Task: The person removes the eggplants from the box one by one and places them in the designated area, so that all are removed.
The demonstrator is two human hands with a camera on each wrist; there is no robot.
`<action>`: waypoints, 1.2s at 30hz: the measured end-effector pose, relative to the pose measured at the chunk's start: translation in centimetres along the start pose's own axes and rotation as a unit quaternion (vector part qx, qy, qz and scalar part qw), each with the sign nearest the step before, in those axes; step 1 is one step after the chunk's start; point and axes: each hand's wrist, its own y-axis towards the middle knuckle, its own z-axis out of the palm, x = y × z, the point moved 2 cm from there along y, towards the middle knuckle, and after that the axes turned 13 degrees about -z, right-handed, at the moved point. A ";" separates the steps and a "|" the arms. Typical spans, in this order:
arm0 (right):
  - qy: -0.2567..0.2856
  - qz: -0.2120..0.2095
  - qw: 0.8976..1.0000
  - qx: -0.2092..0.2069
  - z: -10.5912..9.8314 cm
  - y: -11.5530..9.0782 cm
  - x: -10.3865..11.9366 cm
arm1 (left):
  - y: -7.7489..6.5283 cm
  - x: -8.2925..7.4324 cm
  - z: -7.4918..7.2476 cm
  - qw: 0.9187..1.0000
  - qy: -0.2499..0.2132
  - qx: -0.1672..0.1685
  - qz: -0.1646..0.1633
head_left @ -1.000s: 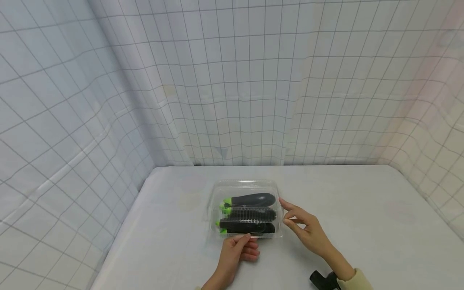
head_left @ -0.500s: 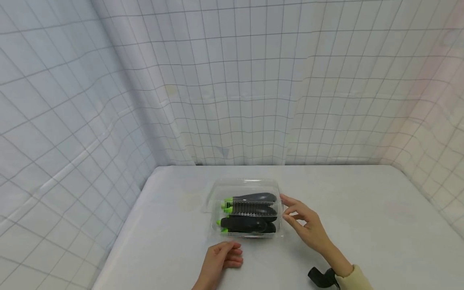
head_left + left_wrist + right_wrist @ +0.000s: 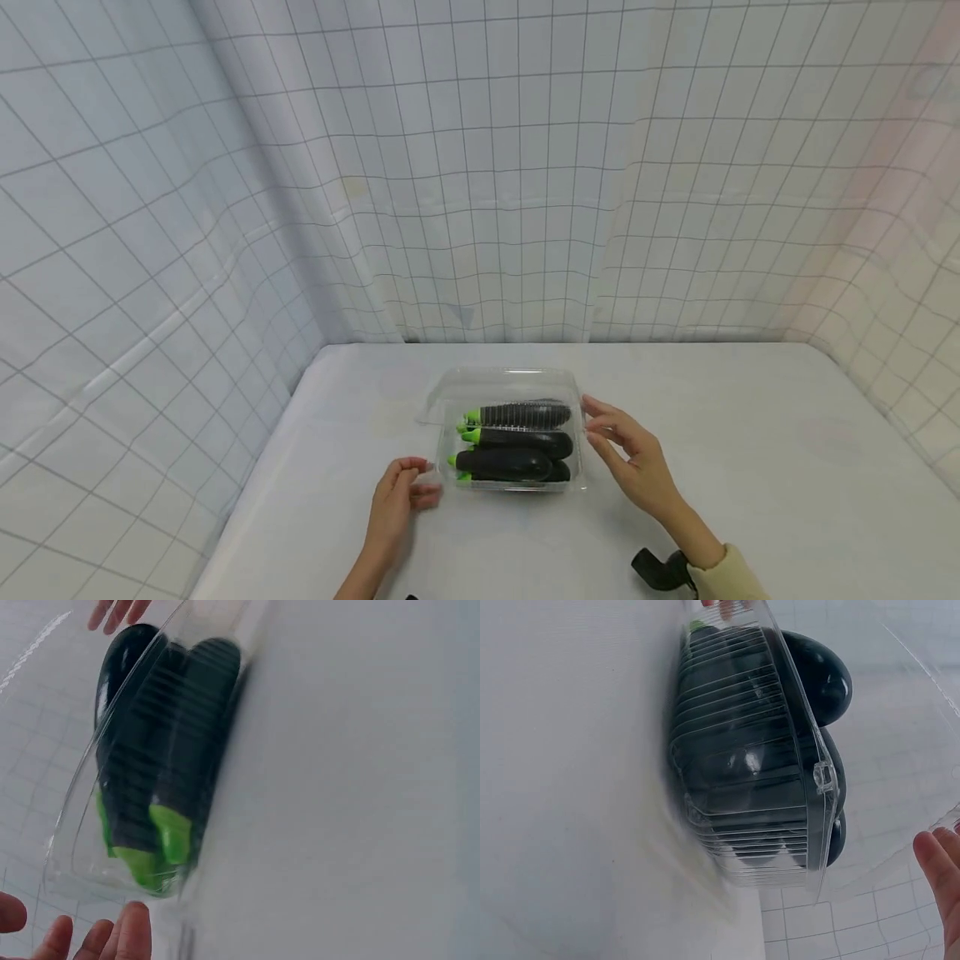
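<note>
A clear plastic clamshell box point(image 3: 517, 487) sits on the white table, holding several dark eggplants point(image 3: 504, 463) with bright green stems. Its ribbed lid point(image 3: 491, 383) is raised and tilts back toward the far side. My left hand point(image 3: 396, 502) is at the box's front left corner, fingers extended and holding nothing; in the left wrist view those fingertips point(image 3: 135, 930) lie close to the stem end. At the lid's right edge is my right hand point(image 3: 632, 458), index finger and thumb apart. The right wrist view shows a finger point(image 3: 936, 859) against the clear lid.
A black curved piece point(image 3: 662, 570) lies beside the right sleeve point(image 3: 726, 575). White curtains with a grid pattern point(image 3: 487, 183) enclose the table point(image 3: 720, 417) at the back and both sides.
The lid has swung up and back, baring the front eggplants. My left hand has left the front edge and moved left to the corner. My right hand has risen slightly with the lid.
</note>
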 end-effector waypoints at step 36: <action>0.024 0.178 0.980 0.082 0.5 1.5 -5.8 | 6.0 -8.6 1.0 0.935 0.165 0.223 0.223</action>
